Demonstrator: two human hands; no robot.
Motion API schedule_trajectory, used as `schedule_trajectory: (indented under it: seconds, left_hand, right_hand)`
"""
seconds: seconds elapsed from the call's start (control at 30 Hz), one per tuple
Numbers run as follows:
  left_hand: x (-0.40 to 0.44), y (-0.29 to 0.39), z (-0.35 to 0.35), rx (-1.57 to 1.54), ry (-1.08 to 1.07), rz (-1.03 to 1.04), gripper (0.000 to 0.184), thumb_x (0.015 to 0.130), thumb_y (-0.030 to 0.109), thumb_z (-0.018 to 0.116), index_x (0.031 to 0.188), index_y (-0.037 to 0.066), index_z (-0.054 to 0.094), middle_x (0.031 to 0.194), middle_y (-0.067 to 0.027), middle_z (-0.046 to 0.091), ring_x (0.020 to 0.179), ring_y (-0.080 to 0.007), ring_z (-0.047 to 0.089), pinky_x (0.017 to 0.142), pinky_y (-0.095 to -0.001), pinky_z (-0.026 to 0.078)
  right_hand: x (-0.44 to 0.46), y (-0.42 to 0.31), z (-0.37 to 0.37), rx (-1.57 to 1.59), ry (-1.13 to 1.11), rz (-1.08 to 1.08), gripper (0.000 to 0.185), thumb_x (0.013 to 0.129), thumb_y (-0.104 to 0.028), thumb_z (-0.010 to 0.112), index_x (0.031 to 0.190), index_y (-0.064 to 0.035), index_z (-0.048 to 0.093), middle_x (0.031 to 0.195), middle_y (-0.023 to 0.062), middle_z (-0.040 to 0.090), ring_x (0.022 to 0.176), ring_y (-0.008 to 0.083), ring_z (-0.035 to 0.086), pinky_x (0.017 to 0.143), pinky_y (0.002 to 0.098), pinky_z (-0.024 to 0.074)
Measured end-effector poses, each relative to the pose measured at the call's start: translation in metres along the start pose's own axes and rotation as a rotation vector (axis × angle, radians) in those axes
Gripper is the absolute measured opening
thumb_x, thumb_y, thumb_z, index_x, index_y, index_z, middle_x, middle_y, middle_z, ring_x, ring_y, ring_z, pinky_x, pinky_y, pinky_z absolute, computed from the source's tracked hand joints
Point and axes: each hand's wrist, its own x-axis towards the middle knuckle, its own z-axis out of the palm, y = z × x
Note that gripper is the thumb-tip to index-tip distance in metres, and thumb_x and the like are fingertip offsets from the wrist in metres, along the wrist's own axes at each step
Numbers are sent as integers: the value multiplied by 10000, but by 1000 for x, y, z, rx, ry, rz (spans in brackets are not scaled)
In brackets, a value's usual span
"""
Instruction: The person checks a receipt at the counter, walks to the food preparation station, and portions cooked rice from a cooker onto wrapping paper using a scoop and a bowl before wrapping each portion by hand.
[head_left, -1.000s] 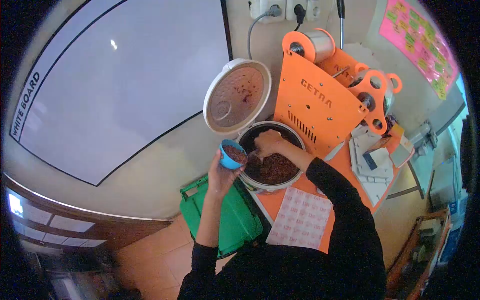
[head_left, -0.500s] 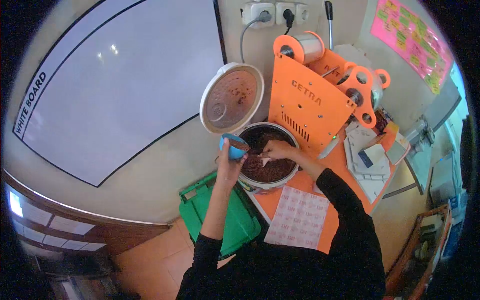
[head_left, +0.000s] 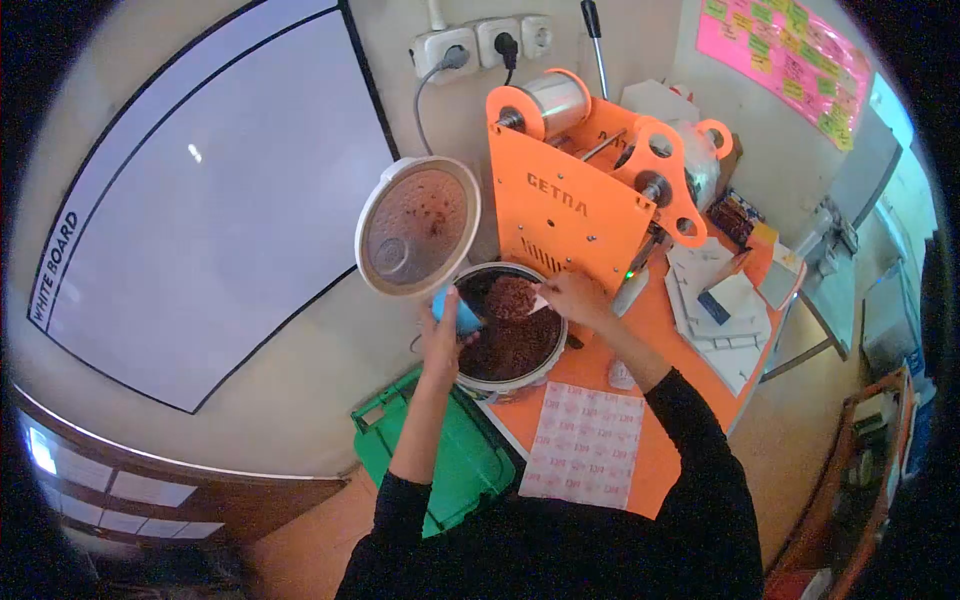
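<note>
My left hand [head_left: 440, 338] is wrapped round a small blue cup [head_left: 460, 314], tilted over the left side of an open tub [head_left: 563, 345]. Dark brown granular stuff [head_left: 510, 350] fills the lower part of that tub. Above it, beside the cup, my right hand [head_left: 575, 297] grips the white handle of a scoop [head_left: 540, 303]. Reddish-brown granules are heaped on the scoop and hide its bowl. What the cup contains is turned out of my sight. Behind the tub its round white lid [head_left: 362, 240] stands upright, with brown residue on the inner face.
An orange sealing machine [head_left: 560, 205] stands right behind the tub on an orange table [head_left: 665, 440]. Printed paper [head_left: 582, 445] lies in front. White trays [head_left: 715, 335] are at the right; a green bin [head_left: 440, 455] stands below left. A whiteboard [head_left: 220, 200] covers the left wall.
The scoop has come up out of the granules with a heaped load. The blue cup has tipped, so its brown contents no longer show. The view has shifted slightly.
</note>
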Motion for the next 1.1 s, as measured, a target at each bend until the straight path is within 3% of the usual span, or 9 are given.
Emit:
schedule_trajectory:
  seconds: [0.17, 0.3, 0.4, 0.57, 0.77, 0.9, 0.93, 1.03, 1.1]
  left_hand:
    - [5, -29, 27, 63, 25, -137, 605, 810, 452, 633, 1166, 140, 257, 1080, -134, 460, 905, -238, 554, 637, -382, 506]
    - [51, -80, 15, 165, 137, 13, 685, 786, 370, 688, 1148, 84, 181, 1109, -141, 430, 903, -252, 543, 610, -413, 517]
    - [46, -60, 29, -51, 167, -49, 568, 802, 365, 669, 1095, 60, 289, 1034, -123, 484, 832, -236, 555, 610, -412, 500]
    - [43, -30, 18, -231, -202, -306, 407, 854, 425, 561, 1027, 83, 423, 949, -128, 526, 766, -235, 559, 507, -373, 467]
    - [21, 6, -7, -513, -280, -369, 383, 916, 451, 414, 1048, 97, 476, 962, -130, 557, 783, -278, 559, 569, -364, 487]
    - [5, 2, -34, -597, -458, -257, 414, 911, 412, 444, 1206, 121, 438, 1123, -157, 529, 941, -348, 547, 736, -405, 499]
    - [-5, 3, -31, -622, -455, -204, 429, 903, 387, 464, 1249, 139, 408, 1199, -156, 486, 1022, -376, 514, 801, -422, 484]
    - [-19, -3, -35, -655, -498, -144, 484, 884, 341, 508, 1312, 175, 356, 1318, -146, 403, 1159, -418, 432, 927, -463, 426]
    - [-26, -8, -38, -667, -548, -136, 518, 872, 320, 532, 1333, 193, 334, 1362, -138, 362, 1215, -432, 382, 987, -487, 384]
  right_hand:
    - [-27, -51, 10, -375, 205, -84, 263, 830, -289, 500, 817, -65, 638, 600, 160, 605, 521, 333, 605, 519, 460, 493]
    - [-45, -37, 47, -324, 357, -277, 198, 791, -251, 522, 783, -63, 585, 575, 147, 593, 476, 314, 593, 455, 444, 483]
    - [-52, -34, 51, -206, 496, -296, 195, 779, -245, 538, 695, -68, 540, 562, 128, 589, 466, 294, 589, 429, 417, 475]
    - [-65, -46, 44, -145, 608, -336, 158, 775, -215, 563, 707, -73, 551, 568, 103, 589, 457, 258, 573, 448, 378, 473]
    - [-51, -32, 23, -370, 678, -428, 141, 786, -206, 560, 741, -72, 558, 593, 85, 573, 504, 239, 569, 505, 367, 462]
    - [-23, -32, 22, -406, 518, -359, 158, 753, -204, 555, 737, -48, 571, 625, 104, 606, 527, 284, 577, 622, 396, 483]
    - [-14, -33, 28, -439, 386, -291, 185, 712, -207, 564, 745, -28, 600, 625, 123, 611, 621, 301, 597, 749, 403, 464]
    - [5, -34, 39, -527, 89, -259, 218, 681, -215, 579, 773, -24, 634, 671, 139, 614, 811, 289, 597, 852, 405, 410]
    - [6, -34, 43, -511, 110, -262, 244, 689, -215, 579, 826, -23, 639, 749, 138, 616, 888, 277, 573, 879, 410, 385]
